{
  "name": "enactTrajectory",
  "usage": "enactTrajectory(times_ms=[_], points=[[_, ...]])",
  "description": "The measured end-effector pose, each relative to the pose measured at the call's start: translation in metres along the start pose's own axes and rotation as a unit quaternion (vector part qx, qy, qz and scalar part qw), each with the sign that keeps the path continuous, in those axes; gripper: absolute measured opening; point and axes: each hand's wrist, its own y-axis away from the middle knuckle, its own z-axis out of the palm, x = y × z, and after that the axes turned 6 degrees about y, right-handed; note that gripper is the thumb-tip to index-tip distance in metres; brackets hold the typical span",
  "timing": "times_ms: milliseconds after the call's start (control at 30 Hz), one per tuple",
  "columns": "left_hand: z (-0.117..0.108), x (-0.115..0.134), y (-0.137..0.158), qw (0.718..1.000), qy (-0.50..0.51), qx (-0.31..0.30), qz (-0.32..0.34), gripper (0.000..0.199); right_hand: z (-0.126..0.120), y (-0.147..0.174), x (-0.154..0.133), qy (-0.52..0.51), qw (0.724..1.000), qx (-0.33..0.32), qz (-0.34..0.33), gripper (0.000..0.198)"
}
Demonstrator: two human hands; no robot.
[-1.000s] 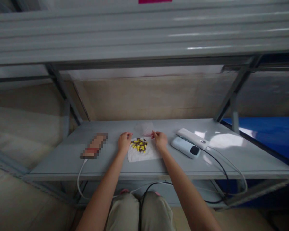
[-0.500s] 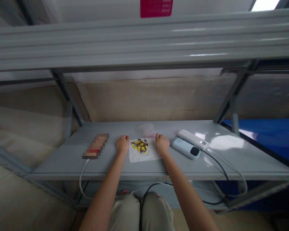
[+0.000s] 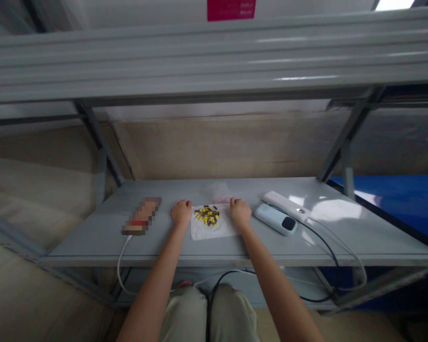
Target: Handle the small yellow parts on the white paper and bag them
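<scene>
Left hand [image 3: 181, 212] and right hand [image 3: 240, 212] flank the white sheet [image 3: 214, 233], fingers curled in, nothing visibly held; keeping it flat should steady the loose capsules [image 3: 207, 216].

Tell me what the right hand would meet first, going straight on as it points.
Probably the clear plastic bag, just beyond the right hand; whether they already touch is unclear.

Left hand [image 3: 181, 212] and right hand [image 3: 240, 213] are curled, palms hidden. Pixelation obscures the corded device [image 3: 142, 216] at left. The upper edge crops the red sign [image 3: 230, 10], lettering illegible; the right edge crops the blue surface [image 3: 410, 195].
</scene>
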Motion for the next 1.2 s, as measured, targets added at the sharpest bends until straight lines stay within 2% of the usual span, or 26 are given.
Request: enactTrajectory(times_ms=[233, 367, 433, 533, 733, 833, 1067, 1200], points=[[0.001, -0.001, -0.001, 1.0, -0.003, 0.0, 0.001, 0.036, -0.001, 0.003, 0.002, -0.025, 0.999, 0.028, -0.021, 0.044], [0.001, -0.001, 0.0, 1.0, -0.002, 0.003, -0.003, 0.036, -0.001, -0.001, 0.007, -0.145, 0.987, 0.054, 0.04, 0.057], [0.0, 0.0, 0.0, 1.0, -0.001, 0.002, -0.004, 0.035, -0.001, -0.004, 0.008, -0.195, 0.976, 0.059, 0.073, 0.057], [-0.001, 0.001, 0.001, 1.0, 0.002, 0.003, -0.006, 0.035, 0.001, -0.008, 0.008, -0.231, 0.968, 0.07, 0.075, 0.053], [-0.003, 0.001, 0.002, 1.0, -0.009, -0.003, 0.001, 0.035, 0.009, -0.012, 0.006, -0.196, 0.977, 0.081, 0.015, 0.039], [-0.004, 0.001, 0.002, 1.0, -0.01, -0.01, -0.002, 0.035, 0.01, -0.011, 0.007, -0.199, 0.978, 0.065, 0.023, 0.031], [-0.004, 0.001, 0.002, 1.0, -0.003, -0.012, 0.004, 0.035, 0.01, -0.01, 0.005, -0.204, 0.976, 0.063, 0.044, 0.045], [-0.005, 0.001, 0.001, 1.0, -0.002, -0.014, 0.006, 0.034, 0.009, -0.01, 0.005, -0.161, 0.986, 0.038, 0.01, 0.037]])
